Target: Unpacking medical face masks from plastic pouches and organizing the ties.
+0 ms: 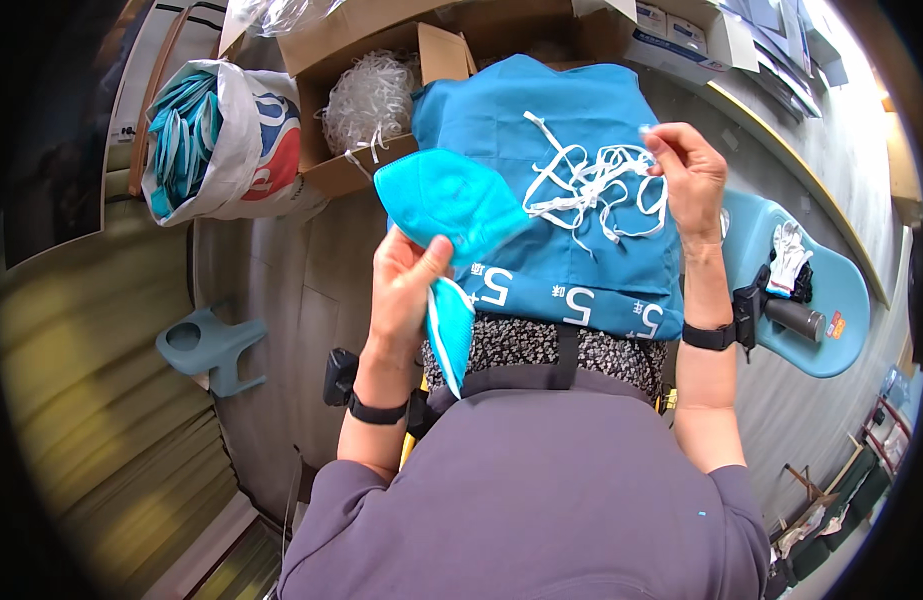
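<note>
A bright turquoise folded face mask is gripped by my left hand, thumb pressed on its near side. Below the thumb hangs another turquoise part with a white edge; whether it belongs to the same mask I cannot tell. My right hand is raised on the right, thumb and forefinger pinching a small white end that looks like a strap. Between the hands, a tangle of white straps lies on the blue apron cloth spread over my lap.
At the far left stands a white bag full of turquoise masks. Beyond my lap, a cardboard box holds clear stringy material. On the right, a light blue stool carries white gloves and a dark bottle. A grey-blue stool stands left.
</note>
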Tool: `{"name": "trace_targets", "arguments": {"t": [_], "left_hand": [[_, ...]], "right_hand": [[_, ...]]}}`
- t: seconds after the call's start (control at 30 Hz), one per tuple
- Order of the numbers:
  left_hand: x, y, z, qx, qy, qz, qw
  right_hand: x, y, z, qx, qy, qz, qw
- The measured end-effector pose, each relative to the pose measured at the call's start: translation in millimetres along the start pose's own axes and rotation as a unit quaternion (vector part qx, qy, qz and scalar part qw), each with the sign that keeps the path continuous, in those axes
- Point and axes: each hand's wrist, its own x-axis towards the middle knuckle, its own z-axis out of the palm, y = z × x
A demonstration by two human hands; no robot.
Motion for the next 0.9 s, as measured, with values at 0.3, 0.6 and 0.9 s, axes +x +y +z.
{"name": "trace_targets", "arguments": {"t": [0.3, 0.6, 0.9], "left_hand": [[24.5, -17.7, 2.1, -0.091, -0.058, -0.131, 0.986], [-0.3, -18.3, -3.2, 0.007, 0.007, -0.078, 0.997], [1.7, 14.1, -19.1, 0.069, 0.039, 0.011, 0.997]], "right_hand": [[-55.3, -49.9, 92.5, 0.198, -0.308, 0.059, 0.929], [-45.0, -38.3, 58.4, -0.108, -0.155, -0.192, 0.963], [-37.5, -55.9, 60.3, 0.094, -0.214, 0.128, 0.964]]}}
